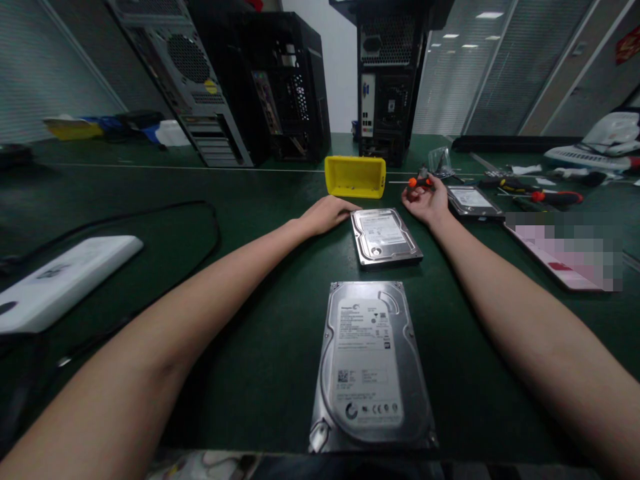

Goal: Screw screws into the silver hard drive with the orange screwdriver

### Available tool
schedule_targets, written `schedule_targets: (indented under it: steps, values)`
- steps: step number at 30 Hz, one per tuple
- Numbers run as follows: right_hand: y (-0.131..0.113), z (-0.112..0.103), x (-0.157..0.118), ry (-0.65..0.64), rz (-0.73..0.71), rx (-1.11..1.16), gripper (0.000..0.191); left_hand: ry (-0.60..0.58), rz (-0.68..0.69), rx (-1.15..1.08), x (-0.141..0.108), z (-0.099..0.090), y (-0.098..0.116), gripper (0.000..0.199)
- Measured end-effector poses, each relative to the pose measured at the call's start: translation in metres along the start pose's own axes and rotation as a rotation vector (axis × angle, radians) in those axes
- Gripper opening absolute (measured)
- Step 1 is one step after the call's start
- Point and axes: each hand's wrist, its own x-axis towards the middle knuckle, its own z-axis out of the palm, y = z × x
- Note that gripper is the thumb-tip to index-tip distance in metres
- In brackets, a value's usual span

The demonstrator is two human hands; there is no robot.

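Note:
The fingers of my left hand [327, 215] are closed at the far left corner of a silver hard drive [383, 235], which lies flat on the green table. My right hand [429, 202], palm turned up, is closed around a screwdriver [419, 182] with an orange and black handle. Its thin shaft points left, towards a yellow tray [355, 193] standing behind the drive. Closer to me lies a larger-looking silver hard drive [370, 360], label up, near the table's front edge. Another hard drive [473, 200] rests just right of my right wrist.
Several computer cases, one a black tower [387, 87], stand along the back. A white power strip [75, 280] with a black cable is on the left. Right of my arm are a pink flat object [555, 257], a red-and-black screwdriver [555, 198] and other tools.

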Motion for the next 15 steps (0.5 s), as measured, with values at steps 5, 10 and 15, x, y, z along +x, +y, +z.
schedule_targets:
  steps: [5,10,15]
  values:
    - [-0.001,-0.001,0.002,-0.006,0.011,0.005,0.024,0.101,-0.029,-0.012,-0.007,0.004,0.004,0.037]
    - [-0.001,-0.001,0.003,-0.001,0.007,-0.002,0.024,0.196,-0.110,-0.031,-0.010,0.007,0.006,0.040]
    - [0.000,-0.001,0.003,-0.010,0.006,0.013,0.023,0.272,-0.132,-0.166,-0.011,0.008,0.007,0.039]
